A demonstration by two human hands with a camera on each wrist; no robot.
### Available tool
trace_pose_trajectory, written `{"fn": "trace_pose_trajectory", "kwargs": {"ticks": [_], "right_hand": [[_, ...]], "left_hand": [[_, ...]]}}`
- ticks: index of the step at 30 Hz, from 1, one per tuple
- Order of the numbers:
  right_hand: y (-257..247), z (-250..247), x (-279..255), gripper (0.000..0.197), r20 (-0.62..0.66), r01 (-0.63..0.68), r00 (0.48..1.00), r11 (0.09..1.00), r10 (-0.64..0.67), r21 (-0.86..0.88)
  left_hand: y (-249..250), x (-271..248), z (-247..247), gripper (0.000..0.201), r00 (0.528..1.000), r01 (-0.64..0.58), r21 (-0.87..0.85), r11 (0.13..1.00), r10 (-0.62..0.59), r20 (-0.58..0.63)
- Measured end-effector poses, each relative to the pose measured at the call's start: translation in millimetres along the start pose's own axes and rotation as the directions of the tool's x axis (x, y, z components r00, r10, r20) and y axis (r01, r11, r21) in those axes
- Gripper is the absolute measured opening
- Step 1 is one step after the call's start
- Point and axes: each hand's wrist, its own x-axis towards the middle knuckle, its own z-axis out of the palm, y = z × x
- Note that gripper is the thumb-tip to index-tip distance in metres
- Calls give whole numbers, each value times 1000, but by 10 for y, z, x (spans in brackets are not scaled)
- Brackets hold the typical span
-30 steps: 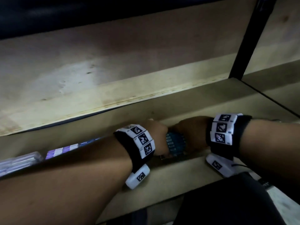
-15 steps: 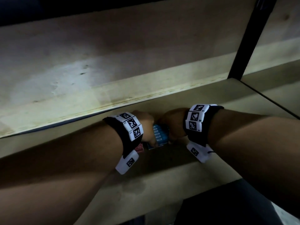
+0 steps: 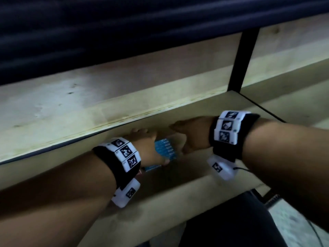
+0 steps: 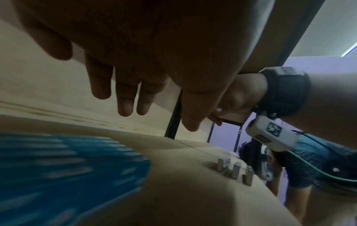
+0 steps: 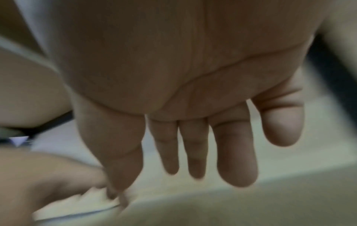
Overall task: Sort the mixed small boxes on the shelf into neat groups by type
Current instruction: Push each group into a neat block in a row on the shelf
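A row of blue small boxes (image 3: 165, 149) lies on the wooden shelf (image 3: 187, 168) between my two hands. My left hand (image 3: 147, 145) lies against the row's left side. In the left wrist view its fingers (image 4: 125, 99) are straight above the blurred blue boxes (image 4: 67, 168). My right hand (image 3: 192, 134) is against the row's right end with its fingers (image 5: 193, 152) straight too. Its thumb (image 5: 115, 175) touches a blurred white edge that I cannot identify. A sliver of a red box (image 3: 141, 171) peeks out under my left wrist.
Three small grey boxes (image 4: 236, 169) stand upright further right on the shelf. A black upright post (image 3: 243, 59) divides the shelf bays, and the board above (image 3: 89, 97) hangs low. Another person in a blue shirt (image 4: 309, 160) stands beyond the shelf's right end.
Both hands have slid the blue boxes left and deeper into the shelf. The purple boxes at the far left have gone out of view.
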Motion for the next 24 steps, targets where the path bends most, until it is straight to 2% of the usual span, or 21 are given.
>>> {"fn": "trace_pose_trajectory", "kwargs": {"ticks": [2, 4, 7, 11, 14, 19, 24], "right_hand": [[290, -220, -261, 72, 3, -47, 999, 999, 47, -24], [592, -413, -518, 56, 4, -117, 993, 992, 117, -38], [1045, -540, -795, 41, -9, -231, 973, 970, 231, -80], [1532, -457, -1049, 39, 70, -355, 928, 925, 366, -134], [1765, -267, -1174, 41, 152, -380, 906, 917, 396, -126], [1954, 35, -1246, 40, 247, -351, 895, 928, 372, -125], [2094, 236, -1129, 37, 262, -321, 899, 935, 351, -152]], "left_hand": [[159, -27, -51, 99, 992, 20, 59, 998, -12, -129], [387, -31, -94, 82, 984, -21, 26, 999, 25, -179], [718, 47, -128, 60, 982, -128, -115, 985, 111, -150], [1136, 245, -118, 51, 966, -230, -155, 961, 206, -157], [1451, 406, -44, 45, 955, -287, -181, 941, 265, -136], [1887, 695, 78, 35, 963, -269, -251, 930, 252, -98], [2197, 915, 117, 28, 966, -259, -272, 927, 246, -80]]}}
